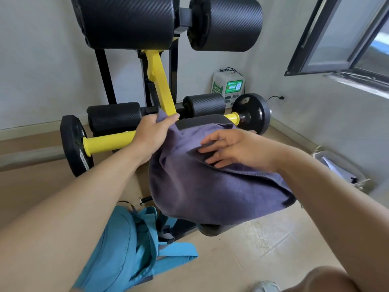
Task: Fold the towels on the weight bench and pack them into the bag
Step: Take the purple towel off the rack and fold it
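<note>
The purple-grey towel (210, 186) lies draped over the padded desk (200, 121) of the weight machine, most of it hanging off the near end of the pad. The left hand (150, 133) has its fingers (168, 120) curled round the towel's far corner, pinching it up beside the yellow frame arm (160, 81). The right hand (229, 148) rests on the towel nearer the person, its fingers spread and fairly straight, pressing down a folded flap.

The blue bag (126, 245) sits on the floor below the towel, to its left, slumped, and whether its mouth is open cannot be told.

The likely risks: so much cloth overhangs the pad that a pull on the corner could drag the whole towel off onto the floor; the lifted corner could catch on the yellow frame arm; and if the pressing hand lifts early, the flap may spring open and the fold come out crooked.
</note>
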Tool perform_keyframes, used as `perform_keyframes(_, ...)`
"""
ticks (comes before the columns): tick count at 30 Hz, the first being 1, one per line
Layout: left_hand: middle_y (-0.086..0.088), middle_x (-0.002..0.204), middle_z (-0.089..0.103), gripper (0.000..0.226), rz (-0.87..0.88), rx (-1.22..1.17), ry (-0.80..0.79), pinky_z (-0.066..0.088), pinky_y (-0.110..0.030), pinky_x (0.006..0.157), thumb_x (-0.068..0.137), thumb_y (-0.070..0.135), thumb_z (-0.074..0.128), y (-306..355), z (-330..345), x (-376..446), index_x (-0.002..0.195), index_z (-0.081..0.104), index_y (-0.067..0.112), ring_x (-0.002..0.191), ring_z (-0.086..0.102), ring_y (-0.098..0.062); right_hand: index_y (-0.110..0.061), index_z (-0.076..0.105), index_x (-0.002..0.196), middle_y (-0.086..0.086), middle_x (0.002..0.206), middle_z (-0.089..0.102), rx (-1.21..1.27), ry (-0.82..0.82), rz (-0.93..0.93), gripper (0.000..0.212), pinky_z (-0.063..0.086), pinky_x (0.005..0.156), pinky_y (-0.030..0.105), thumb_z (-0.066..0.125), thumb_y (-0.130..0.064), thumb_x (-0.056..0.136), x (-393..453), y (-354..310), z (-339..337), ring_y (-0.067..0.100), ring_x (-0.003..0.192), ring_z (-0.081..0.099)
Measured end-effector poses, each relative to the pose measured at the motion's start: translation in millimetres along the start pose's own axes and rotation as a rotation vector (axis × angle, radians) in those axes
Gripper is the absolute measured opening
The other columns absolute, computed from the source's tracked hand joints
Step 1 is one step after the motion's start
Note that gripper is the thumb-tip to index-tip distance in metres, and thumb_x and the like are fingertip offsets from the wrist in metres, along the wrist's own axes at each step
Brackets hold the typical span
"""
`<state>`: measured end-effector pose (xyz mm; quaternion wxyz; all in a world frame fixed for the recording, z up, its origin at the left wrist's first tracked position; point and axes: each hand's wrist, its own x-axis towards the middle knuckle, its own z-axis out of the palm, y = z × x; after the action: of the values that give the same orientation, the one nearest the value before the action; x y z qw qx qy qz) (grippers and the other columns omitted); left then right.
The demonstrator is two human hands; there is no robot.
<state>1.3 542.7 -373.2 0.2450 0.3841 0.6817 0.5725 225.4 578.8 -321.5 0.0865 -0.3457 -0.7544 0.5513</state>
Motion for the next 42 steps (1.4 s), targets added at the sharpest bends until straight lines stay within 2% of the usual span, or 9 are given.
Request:
perform_keyframes(7,-0.006,0.077,0.064,0.031,0.212,0.258,-0.282,0.039,-0.03,0.068,0.103,0.029,0.055,18,33,-37,0.085,0.065,0.006,0.075,0.053,-0.014,-0.023,0.07,0.079,-0.007,0.071,0.076,-0.388,0.675,-0.231,0.015,0.06,0.078,0.037,0.075,-0.034,0.086,4,26,-31,0.009,0.072,0.074)
perform_keyframes(13,-0.007,0.089,0.074,0.028,0.233,0.266,-0.312,0.045,-0.031,0.072,0.105,0.028,0.052,17,38,-54,0.093,0.072,0.011,0.084,0.065,-0.022,-0.022,0.046,0.079,-0.009,0.066,0.06,0.367,1.635,-0.163,0.028,0.053,0.071,0.033,0.054,-0.04,0.099,-50,84,-112,0.001,0.054,0.059)
perform_keyframes(16,-0.009,0.09,0.074,0.029,0.223,0.252,-0.309,0.049,-0.037,0.08,0.105,0.028,0.051,13,30,-57,0.09,0.071,0.012,0.086,0.066,-0.026,-0.022,0.04,0.078,-0.013,0.066,0.038,0.314,1.94,-0.316,0.028,0.038,0.063,0.019,0.046,-0.026,0.105,-82,60,-121,-0.009,0.05,0.042)
perform_keyframes(20,0.004,0.08,0.069,0.027,0.193,0.157,-0.274,0.044,-0.03,0.073,0.106,0.023,0.05,15,23,-65,0.085,0.067,0.019,0.074,0.058,-0.008,-0.022,0.046,0.077,-0.014,0.064,0.041,0.11,1.534,-0.678,0.026,0.035,0.058,0.017,0.052,-0.023,0.103,-94,-19,-88,-0.003,0.055,0.039)
perform_keyframes(24,0.004,0.072,0.069,0.026,0.185,0.097,-0.257,0.049,-0.035,0.075,0.101,0.02,0.051,22,15,-77,0.085,0.071,0.024,0.072,0.06,-0.012,-0.02,0.056,0.078,-0.002,0.058,0.062,0.011,0.636,-0.505,0.023,0.046,0.049,0.026,0.062,-0.023,0.1,-86,-61,-24,0.017,0.05,0.057)
perform_keyframes(27,-0.004,0.087,0.077,0.024,0.127,-0.051,-0.278,0.053,-0.04,0.081,0.099,0.021,0.056,28,9,-85,0.087,0.076,0.027,0.081,0.069,-0.016,-0.014,0.056,0.084,0.009,0.067,0.073,-0.128,0.337,-0.39,0.02,0.059,0.054,0.035,0.075,-0.009,0.089,-63,-50,11,0.024,0.059,0.073)
perform_keyframes(34,0.0,0.087,0.076,0.023,0.039,-0.247,-0.281,0.049,-0.041,0.085,0.096,0.029,0.06,26,-1,-97,0.082,0.079,0.029,0.087,0.068,-0.019,-0.037,0.063,0.074,-0.015,0.079,0.059,-0.775,0.534,-0.403,0.023,0.052,0.074,0.039,0.081,-0.052,0.075,-17,-23,20,0.004,0.08,0.053)
perform_keyframes(38,0.004,0.083,0.077,0.035,0.014,-0.203,-0.229,0.051,-0.037,0.074,0.105,0.029,0.054,25,-11,-98,0.08,0.08,0.029,0.076,0.069,-0.011,-0.025,0.062,0.079,-0.01,0.097,0.06,-0.768,0.579,-0.637,0.024,0.044,0.092,0.036,0.076,-0.044,0.082,-8,-19,25,0.016,0.098,0.049)
perform_keyframes(42,-0.002,0.093,0.079,0.033,-0.021,-0.179,-0.138,0.054,-0.053,0.099,0.103,0.036,0.055,24,-20,-96,0.086,0.081,0.024,0.094,0.073,-0.022,-0.026,0.061,0.087,-0.007,0.081,0.067,-0.596,0.561,-0.648,0.015,0.05,0.08,0.038,0.073,-0.034,0.089,-9,-22,33,0.016,0.081,0.059)
